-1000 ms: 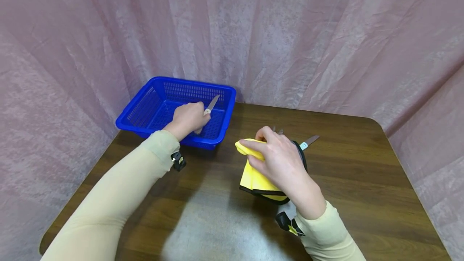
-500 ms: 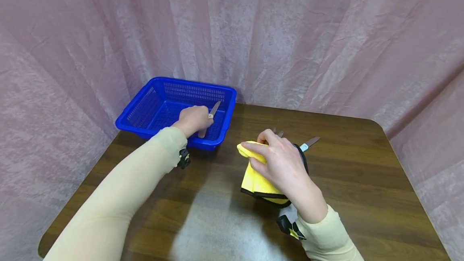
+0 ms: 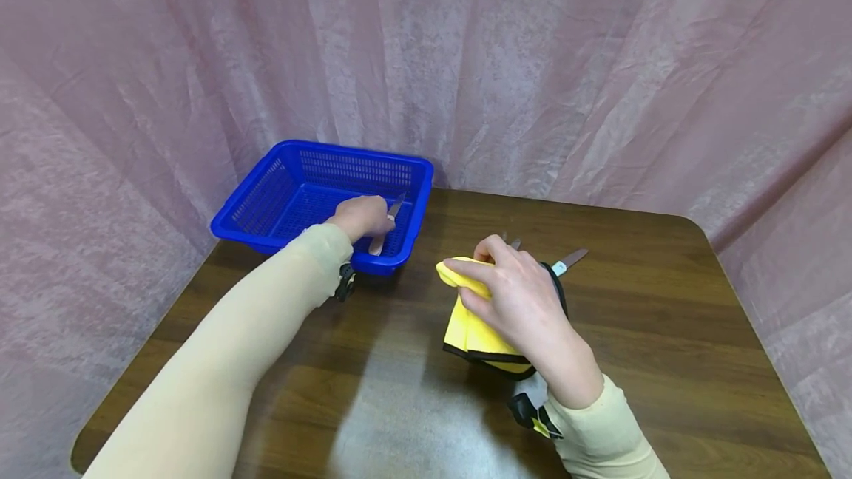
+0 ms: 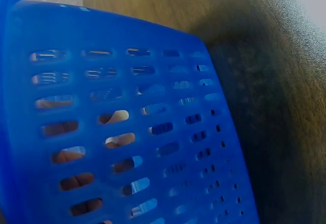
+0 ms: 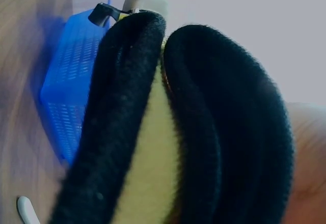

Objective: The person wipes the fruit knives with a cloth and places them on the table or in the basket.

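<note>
Low inside the blue basket (image 3: 319, 202), my left hand (image 3: 362, 216) grips a knife (image 3: 377, 245) by its pale handle, its blade pointing away toward the back right corner. In the left wrist view the slotted basket wall (image 4: 107, 30) hides most of that hand; bits of fingers show through the slots. My right hand (image 3: 522, 294) holds a folded yellow cloth (image 3: 472, 331) with black edging above the table, pinching its upper edge between thumb and fingers. The cloth's black edges (image 5: 122, 107) fill much of the right wrist view.
A second knife (image 3: 569, 261) lies on the wooden table (image 3: 665, 331) beyond the right hand, its handle partly hidden by the cloth. Small metal tips (image 3: 515, 244) show just behind that hand. A pink curtain (image 3: 466, 72) hangs along the table's back edge.
My left hand has moved slightly right and down into the basket, and the knife has sunk lower with it. The right hand and cloth have hardly shifted.
</note>
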Demonstrator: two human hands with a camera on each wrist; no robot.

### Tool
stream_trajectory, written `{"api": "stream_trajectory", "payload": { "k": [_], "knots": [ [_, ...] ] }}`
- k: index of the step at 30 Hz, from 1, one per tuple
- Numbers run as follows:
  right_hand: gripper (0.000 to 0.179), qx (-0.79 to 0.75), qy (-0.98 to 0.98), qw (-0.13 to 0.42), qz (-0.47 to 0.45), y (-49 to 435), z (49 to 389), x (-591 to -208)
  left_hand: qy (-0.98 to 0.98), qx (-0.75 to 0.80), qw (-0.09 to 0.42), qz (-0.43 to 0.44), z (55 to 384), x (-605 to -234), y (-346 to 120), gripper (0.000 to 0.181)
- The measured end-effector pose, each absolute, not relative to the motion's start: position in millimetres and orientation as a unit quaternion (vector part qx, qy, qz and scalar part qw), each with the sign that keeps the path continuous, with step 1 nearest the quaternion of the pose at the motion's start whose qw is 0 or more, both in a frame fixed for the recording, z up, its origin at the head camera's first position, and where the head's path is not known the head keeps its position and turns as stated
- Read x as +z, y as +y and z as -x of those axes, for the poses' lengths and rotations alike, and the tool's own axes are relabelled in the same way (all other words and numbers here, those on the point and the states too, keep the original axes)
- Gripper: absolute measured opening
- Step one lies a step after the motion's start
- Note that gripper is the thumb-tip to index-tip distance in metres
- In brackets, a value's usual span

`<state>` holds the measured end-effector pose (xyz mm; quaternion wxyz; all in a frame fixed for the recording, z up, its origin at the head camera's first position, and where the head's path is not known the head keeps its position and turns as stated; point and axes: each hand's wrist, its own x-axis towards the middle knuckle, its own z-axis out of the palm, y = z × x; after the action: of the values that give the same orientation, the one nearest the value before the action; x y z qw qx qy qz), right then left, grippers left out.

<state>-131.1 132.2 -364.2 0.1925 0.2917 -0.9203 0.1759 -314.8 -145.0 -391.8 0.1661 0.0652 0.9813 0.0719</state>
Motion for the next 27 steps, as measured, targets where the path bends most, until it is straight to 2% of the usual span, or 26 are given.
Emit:
{"api": "stream_trajectory", "payload": {
  "k": [1, 8, 14, 19, 27],
  "knots": [
    [0.042, 0.176, -0.92, 0.192, -0.291, 132.5, 131.2, -364.1, 0.98, 0.075, 0.17, -0.065, 316.7, -394.3, -144.8, 0.037],
    [0.043, 0.175, -0.923, 0.193, -0.282, 135.2, 132.0, -363.6, 0.974, 0.059, 0.204, -0.075, 419.5, -498.1, -174.8, 0.035],
    [0.043, 0.175, -0.926, 0.189, -0.274, 135.7, 132.6, -363.6, 0.969, 0.046, 0.234, -0.063, 397.7, -476.8, -162.9, 0.034],
    [0.044, 0.174, -0.929, 0.184, -0.271, 135.8, 132.6, -363.5, 0.967, 0.045, 0.244, -0.059, 391.5, -476.1, -159.7, 0.036],
    [0.044, 0.173, -0.93, 0.179, -0.27, 135.6, 133.1, -364.4, 0.964, 0.028, 0.257, -0.065, 400.5, -497.5, -165.7, 0.032]
  ]
}}
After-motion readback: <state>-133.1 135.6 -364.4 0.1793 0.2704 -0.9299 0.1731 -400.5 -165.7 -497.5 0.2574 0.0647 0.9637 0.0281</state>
